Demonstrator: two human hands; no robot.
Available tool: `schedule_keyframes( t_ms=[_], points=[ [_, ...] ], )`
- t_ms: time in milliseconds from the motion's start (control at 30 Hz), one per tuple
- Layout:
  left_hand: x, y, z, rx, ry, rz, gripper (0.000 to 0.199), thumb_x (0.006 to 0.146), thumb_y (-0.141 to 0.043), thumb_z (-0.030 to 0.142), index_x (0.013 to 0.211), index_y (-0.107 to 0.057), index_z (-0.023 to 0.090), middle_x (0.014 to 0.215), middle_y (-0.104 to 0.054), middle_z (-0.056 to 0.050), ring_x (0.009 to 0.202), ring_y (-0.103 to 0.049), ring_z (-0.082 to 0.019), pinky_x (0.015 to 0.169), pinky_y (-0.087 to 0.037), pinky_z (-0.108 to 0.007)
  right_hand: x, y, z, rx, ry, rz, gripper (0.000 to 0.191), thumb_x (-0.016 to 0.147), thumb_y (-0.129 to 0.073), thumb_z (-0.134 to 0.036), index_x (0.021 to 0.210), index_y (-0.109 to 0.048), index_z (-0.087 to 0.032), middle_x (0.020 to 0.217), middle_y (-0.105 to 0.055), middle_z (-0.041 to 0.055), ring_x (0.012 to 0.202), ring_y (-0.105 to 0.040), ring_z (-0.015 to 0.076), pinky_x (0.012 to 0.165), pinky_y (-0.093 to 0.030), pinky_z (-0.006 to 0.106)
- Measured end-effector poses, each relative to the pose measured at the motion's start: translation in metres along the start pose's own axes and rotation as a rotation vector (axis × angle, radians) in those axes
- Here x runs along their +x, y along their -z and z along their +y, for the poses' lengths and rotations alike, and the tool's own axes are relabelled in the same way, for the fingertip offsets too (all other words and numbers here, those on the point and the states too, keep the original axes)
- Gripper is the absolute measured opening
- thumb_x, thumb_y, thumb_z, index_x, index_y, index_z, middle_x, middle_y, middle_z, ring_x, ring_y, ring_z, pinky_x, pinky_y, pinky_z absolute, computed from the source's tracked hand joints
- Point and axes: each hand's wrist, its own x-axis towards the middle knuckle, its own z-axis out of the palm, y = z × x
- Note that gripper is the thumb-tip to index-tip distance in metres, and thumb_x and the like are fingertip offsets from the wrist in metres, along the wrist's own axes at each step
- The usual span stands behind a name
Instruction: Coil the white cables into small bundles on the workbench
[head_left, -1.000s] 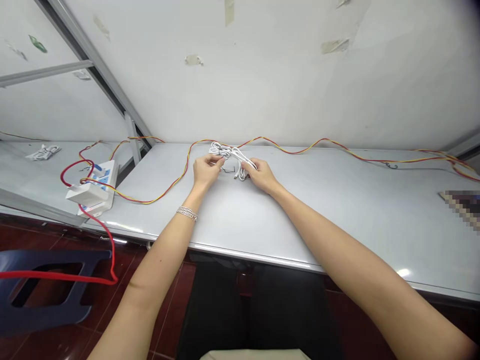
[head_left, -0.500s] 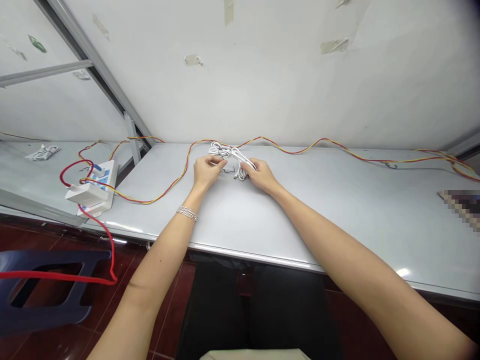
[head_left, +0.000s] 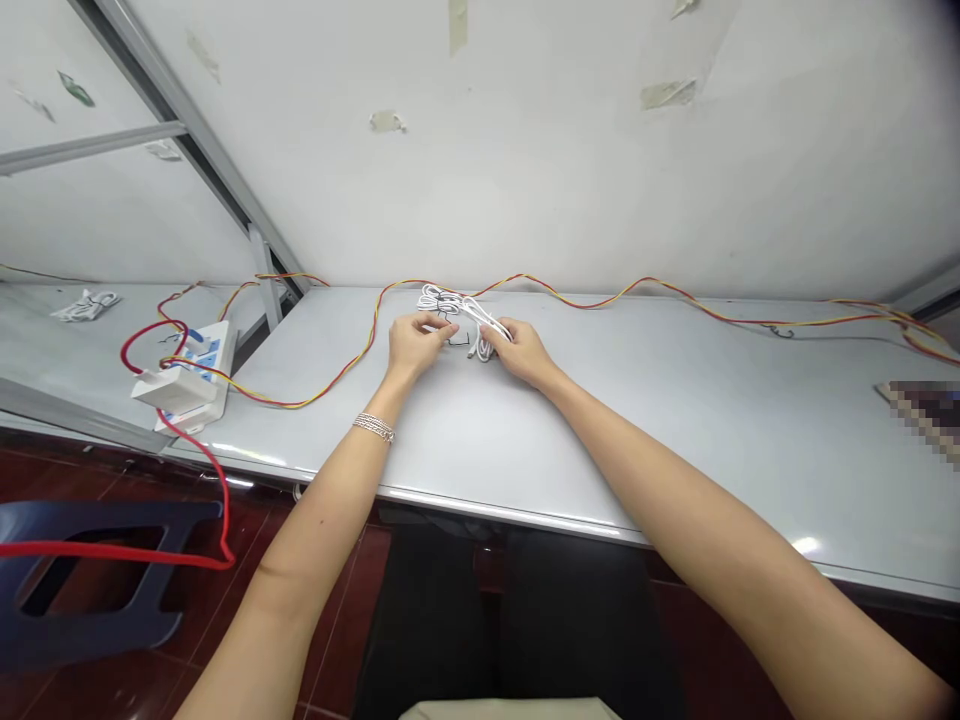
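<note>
Two bundles of white cable are at the middle of the bench, near the wall. My right hand (head_left: 523, 352) is closed round the folded cable (head_left: 480, 313), with a metal plug end visible below the fingers. Just left of it lies another coiled white cable (head_left: 439, 298), crossed by a thin black tie. My left hand (head_left: 421, 341) is in a pinch in front of this coil, thumb and finger together. A bent black twist tie (head_left: 460, 343) sticks out at its fingertips; how far it runs between the fingers is hidden.
A white power strip (head_left: 214, 370) with a plugged-in adapter (head_left: 174, 390) stands at left. Red and yellow wires (head_left: 330, 388) run along the bench back. Another white cable bundle (head_left: 86, 305) lies far left; a blue plastic stool (head_left: 97, 600) stands below. A blurred object (head_left: 930, 415) lies at right.
My left thumb and fingertips have shifted very slightly to the right. The right hand and the cables look nearly still.
</note>
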Motion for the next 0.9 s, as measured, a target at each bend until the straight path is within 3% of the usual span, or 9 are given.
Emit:
schedule_keyframes(
  t_ms=[233, 567, 900],
  points=[
    [0.0007, -0.0011, 0.0001, 0.003, 0.044, -0.036, 0.02, 0.067, -0.08, 0.037, 0.069, -0.074, 0.018, 0.059, -0.064, -0.002, 0.049, -0.051, -0.012, 0.047, -0.037, -0.026, 0.0004, -0.0004, 0.0003, 0.002, 0.004, -0.007, 0.035, 0.088, -0.055, -0.052, 0.074, -0.058, -0.02, 0.07, -0.061, 0.0008, 0.067, -0.053, 0.0165, 0.065, -0.039, 0.028],
    [0.0002, -0.0024, 0.0, -0.084, 0.003, -0.071, 0.015, 0.065, -0.077, 0.029, 0.063, -0.069, 0.017, 0.084, -0.073, -0.005, 0.06, -0.059, -0.013, 0.053, -0.043, -0.025, -0.0003, 0.0, -0.0029, -0.024, -0.001, -0.009, 0.035, 0.087, -0.054, -0.052, 0.073, -0.057, -0.02, 0.07, -0.059, 0.0008, 0.068, -0.052, 0.0165, 0.066, -0.039, 0.028],
    [-0.0005, -0.0024, 0.0017, -0.03, 0.047, -0.096, 0.016, 0.066, -0.077, 0.031, 0.066, -0.068, 0.018, 0.058, -0.062, -0.002, 0.052, -0.054, -0.014, 0.049, -0.038, -0.026, 0.0004, -0.0008, -0.0007, -0.038, 0.006, -0.007, 0.035, 0.087, -0.053, -0.052, 0.073, -0.057, -0.02, 0.07, -0.059, 0.0006, 0.068, -0.052, 0.0166, 0.066, -0.039, 0.028]
  ],
)
